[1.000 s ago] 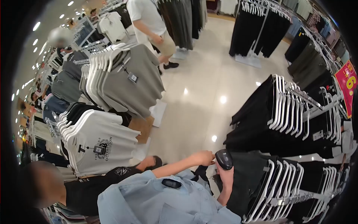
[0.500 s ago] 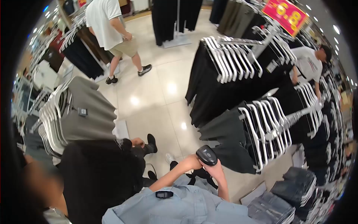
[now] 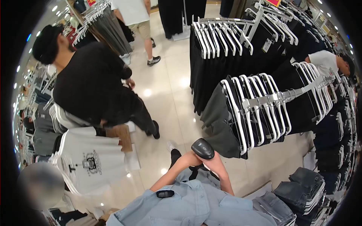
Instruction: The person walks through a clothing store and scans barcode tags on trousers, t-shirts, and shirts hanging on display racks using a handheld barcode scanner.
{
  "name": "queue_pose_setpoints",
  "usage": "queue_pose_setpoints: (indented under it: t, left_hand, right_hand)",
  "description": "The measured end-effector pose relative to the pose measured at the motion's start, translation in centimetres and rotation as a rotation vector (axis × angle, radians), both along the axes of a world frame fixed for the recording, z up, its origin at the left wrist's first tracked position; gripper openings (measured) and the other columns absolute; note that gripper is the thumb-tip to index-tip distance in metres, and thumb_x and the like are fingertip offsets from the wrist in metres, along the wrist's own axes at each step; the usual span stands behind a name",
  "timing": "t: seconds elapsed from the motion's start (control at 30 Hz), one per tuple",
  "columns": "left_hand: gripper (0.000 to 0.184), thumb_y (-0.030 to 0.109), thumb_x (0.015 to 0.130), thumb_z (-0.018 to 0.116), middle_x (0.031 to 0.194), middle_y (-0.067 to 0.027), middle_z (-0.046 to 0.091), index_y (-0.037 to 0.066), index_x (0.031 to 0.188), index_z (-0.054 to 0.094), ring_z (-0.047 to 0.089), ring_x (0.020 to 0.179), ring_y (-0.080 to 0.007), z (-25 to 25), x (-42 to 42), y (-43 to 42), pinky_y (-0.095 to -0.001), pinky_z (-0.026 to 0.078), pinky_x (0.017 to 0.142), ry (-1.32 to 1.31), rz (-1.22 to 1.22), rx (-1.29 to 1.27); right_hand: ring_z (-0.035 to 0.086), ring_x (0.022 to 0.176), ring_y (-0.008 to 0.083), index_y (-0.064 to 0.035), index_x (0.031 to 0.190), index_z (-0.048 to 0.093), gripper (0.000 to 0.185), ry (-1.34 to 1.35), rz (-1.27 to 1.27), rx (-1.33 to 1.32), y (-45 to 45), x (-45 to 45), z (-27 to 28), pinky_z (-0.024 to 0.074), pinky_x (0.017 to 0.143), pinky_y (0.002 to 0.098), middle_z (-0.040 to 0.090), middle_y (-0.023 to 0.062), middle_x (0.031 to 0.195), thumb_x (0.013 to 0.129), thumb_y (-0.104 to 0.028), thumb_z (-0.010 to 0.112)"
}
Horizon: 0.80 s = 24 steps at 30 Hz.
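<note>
Directly before my body, a black handheld barcode scanner [image 3: 203,149] points away from me. Its head covers most of the fingers behind it. My right hand [image 3: 214,162] appears closed around the scanner's grip, below the head. Coming in from the other side, my left hand [image 3: 194,159] meets it at the scanner, with its fingers out of sight. Beyond the scanner hang dark grey garments [image 3: 218,130] on white hangers [image 3: 260,109]. My light blue shirt [image 3: 181,205] fills the bottom, with a small black device [image 3: 165,194] on it.
A person in black [image 3: 88,84] walks at left, beside white printed T-shirts [image 3: 98,160] on a rack. Another in a white shirt [image 3: 132,11] stands farther off. Someone [image 3: 324,62] bends behind the right rack. Folded jeans [image 3: 301,188] lie at lower right. Tiled floor [image 3: 166,79] runs between racks.
My view has moved forward along the aisle. The person in black has passed from beside me to ahead on the left. Both hands remain together at the scanner.
</note>
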<state>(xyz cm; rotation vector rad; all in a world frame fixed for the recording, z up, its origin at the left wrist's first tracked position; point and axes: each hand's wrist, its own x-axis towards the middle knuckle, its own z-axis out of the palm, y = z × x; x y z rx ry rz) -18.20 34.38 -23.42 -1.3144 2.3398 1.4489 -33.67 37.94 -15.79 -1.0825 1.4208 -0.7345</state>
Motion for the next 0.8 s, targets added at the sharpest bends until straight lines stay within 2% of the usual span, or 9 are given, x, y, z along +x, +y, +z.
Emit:
queue_pose_setpoints:
  t: [0.07,0.23,0.33,0.4,0.5,0.63,0.8]
  left_hand:
    - [0.017,0.015,0.08,0.06,0.095,-0.0203,0.068,0.002,0.086,0.068,0.065,0.094,-0.0359,0.4,-1.6,1.7,-0.0434,0.052,0.081,0.094,-0.013,-0.045]
    - [0.021,0.019,0.083,0.06,0.099,-0.0197,0.068,0.003,0.093,0.067,0.064,0.097,-0.0366,1.9,-2.9,4.1,-0.0438,0.051,0.084,0.07,-0.026,-0.084]
    - [0.023,0.023,0.086,0.059,0.104,-0.0196,0.068,0.005,0.098,0.068,0.063,0.1,-0.037,4.2,-3.1,5.0,-0.0435,0.051,0.086,-0.019,0.107,-0.033]
    - [0.03,0.031,0.086,0.057,0.109,-0.0161,0.068,0.012,0.105,0.07,0.063,0.105,-0.0351,4.7,-2.8,5.6,-0.0428,0.051,0.089,-0.119,0.106,-0.02]
    - [0.03,0.032,0.086,0.057,0.109,-0.0147,0.068,0.014,0.107,0.069,0.063,0.104,-0.0348,5.6,-2.0,6.9,-0.0424,0.052,0.089,-0.109,0.15,-0.012]
    - [0.032,0.033,0.085,0.059,0.11,-0.0143,0.068,0.014,0.109,0.069,0.064,0.103,-0.0345,5.7,0.1,9.0,-0.0421,0.052,0.088,-0.154,0.263,0.038]
    - [0.036,0.036,0.083,0.064,0.108,-0.0147,0.069,0.014,0.111,0.068,0.064,0.101,-0.035,4.1,4.4,12.4,-0.0421,0.052,0.086,-0.063,0.366,-0.02]
  right_hand:
    - [0.06,0.067,0.0117,0.0043,0.089,0.067,0.039,-0.002,-0.018,-0.071,0.9,-1.3,0.7,0.0494,0.062,0.0316,0.067,0.01,0.071,0.081,-0.032,0.077]
    - [0.061,0.068,0.0119,0.0044,0.091,0.068,0.038,-0.058,0.054,-0.042,3.0,-3.6,0.5,0.0497,0.062,0.0315,0.067,0.0112,0.072,0.081,-0.032,0.077]
    - [0.061,0.068,0.0116,0.0045,0.091,0.068,0.038,-0.036,0.092,-0.115,3.7,-3.7,-0.5,0.0499,0.061,0.032,0.068,0.0114,0.074,0.082,-0.031,0.076]
    - [0.061,0.069,0.011,0.0042,0.092,0.068,0.038,-0.072,0.094,-0.174,4.1,-3.4,-0.8,0.0498,0.062,0.0319,0.068,0.0111,0.074,0.082,-0.031,0.076]
    - [0.06,0.071,0.0106,0.0041,0.093,0.068,0.038,-0.108,0.16,-0.118,4.6,-2.6,-0.3,0.0501,0.065,0.0319,0.068,0.0118,0.076,0.082,-0.031,0.076]
    - [0.06,0.072,0.0109,0.0042,0.095,0.067,0.038,-0.097,0.228,-0.14,5.4,-0.5,0.1,0.0502,0.066,0.0319,0.068,0.0124,0.077,0.082,-0.03,0.076]
    - [0.059,0.07,0.0112,0.0048,0.094,0.067,0.036,-0.07,0.318,-0.154,7.1,3.4,0.7,0.0501,0.065,0.0315,0.068,0.0117,0.077,0.082,-0.028,0.076]
